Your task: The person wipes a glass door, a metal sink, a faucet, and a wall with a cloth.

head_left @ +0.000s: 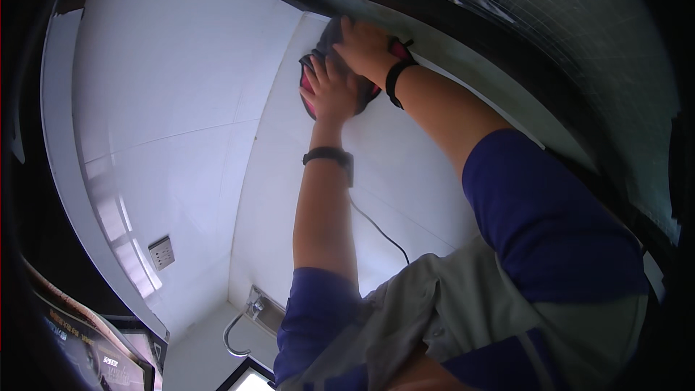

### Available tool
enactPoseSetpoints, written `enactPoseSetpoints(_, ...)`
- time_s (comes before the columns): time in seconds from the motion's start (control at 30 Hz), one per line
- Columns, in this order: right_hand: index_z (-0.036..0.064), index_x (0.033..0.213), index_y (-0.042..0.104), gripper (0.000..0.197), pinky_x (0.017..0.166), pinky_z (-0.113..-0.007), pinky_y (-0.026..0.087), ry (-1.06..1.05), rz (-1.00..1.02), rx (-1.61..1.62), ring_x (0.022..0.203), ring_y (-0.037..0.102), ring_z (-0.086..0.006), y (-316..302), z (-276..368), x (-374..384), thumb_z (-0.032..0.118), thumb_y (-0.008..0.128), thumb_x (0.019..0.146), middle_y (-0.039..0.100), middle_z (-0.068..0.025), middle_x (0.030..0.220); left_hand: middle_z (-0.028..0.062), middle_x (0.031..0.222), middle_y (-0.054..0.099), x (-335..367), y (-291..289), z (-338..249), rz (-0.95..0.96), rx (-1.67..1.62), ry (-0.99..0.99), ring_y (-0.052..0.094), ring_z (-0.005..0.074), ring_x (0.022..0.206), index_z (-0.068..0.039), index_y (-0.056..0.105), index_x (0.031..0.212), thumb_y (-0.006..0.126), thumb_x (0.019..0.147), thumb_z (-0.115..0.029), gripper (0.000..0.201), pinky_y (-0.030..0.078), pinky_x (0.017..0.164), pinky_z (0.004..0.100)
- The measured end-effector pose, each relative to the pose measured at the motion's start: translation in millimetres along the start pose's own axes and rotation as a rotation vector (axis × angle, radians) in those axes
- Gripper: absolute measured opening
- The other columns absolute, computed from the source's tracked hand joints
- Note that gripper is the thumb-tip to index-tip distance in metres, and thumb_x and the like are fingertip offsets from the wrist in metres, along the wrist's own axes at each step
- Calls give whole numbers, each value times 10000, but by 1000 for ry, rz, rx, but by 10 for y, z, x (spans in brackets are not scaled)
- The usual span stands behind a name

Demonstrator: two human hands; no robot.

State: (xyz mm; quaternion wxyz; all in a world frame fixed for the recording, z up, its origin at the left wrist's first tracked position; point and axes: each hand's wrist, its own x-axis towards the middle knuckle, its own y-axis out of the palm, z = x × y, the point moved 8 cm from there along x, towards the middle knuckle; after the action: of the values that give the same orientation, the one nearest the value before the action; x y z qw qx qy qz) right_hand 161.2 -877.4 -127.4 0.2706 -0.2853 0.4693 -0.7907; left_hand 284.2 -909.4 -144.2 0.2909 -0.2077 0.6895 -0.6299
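Near the top middle, a soft black item with pink-red panels [309,93] rests against a pale surface; its exact kind is hard to make out, since my hands cover much of it. My left hand [331,94] lies over its near left part, fingers spread and laid flat. Farther up and to the right, my right hand [362,47] rests across its upper part with fingers stretched out. Dark bands circle both wrists, and a small flat device hangs by the left wristband [326,155].
A thin black cable [380,230] runs over the white surface. Glossy white panels [174,58] rise at left, with a socket plate [161,252]. Below it are a curved metal faucet [235,337] and printed packaging [90,344]. A dark frame [507,51] crosses the upper right.
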Motion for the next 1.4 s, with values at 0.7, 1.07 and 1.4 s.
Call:
enactPoseSetpoints(0.7, -2, 1301, 437, 551, 1013, -468, 317, 98, 128, -120, 1187, 417, -350, -1393, -1655, -2435, 296, 576, 858, 443, -219, 1241, 125, 1506, 234, -1650, 238, -2072, 39, 45, 801, 162, 354, 1397, -105, 394, 1383, 518, 853, -368, 604, 118, 1070, 627)
enactPoseSetpoints(1.07, -133, 1252, 432, 602, 1083, -567, 160, 67, 281, -267, 1346, 187, -468, -1176, -1416, -2461, 320, 539, 870, 195, -347, 1429, 101, 1469, 328, -1336, 23, -2104, 122, -16, 1029, 215, 322, 1395, -129, 465, 1287, 610, 756, -349, 593, 145, 1091, 597)
enactPoseSetpoints(1.4, -54, 1365, 299, 693, 1055, -554, 184, 82, 469, -141, 1310, 249, -435, -695, -883, -1427, 438, 470, 907, 232, -313, 1410, 78, 1491, 294, -201, -231, -1306, 13, 39, 719, 241, 309, 1384, -155, 463, 1282, 628, 732, -285, 589, 213, 1093, 548)
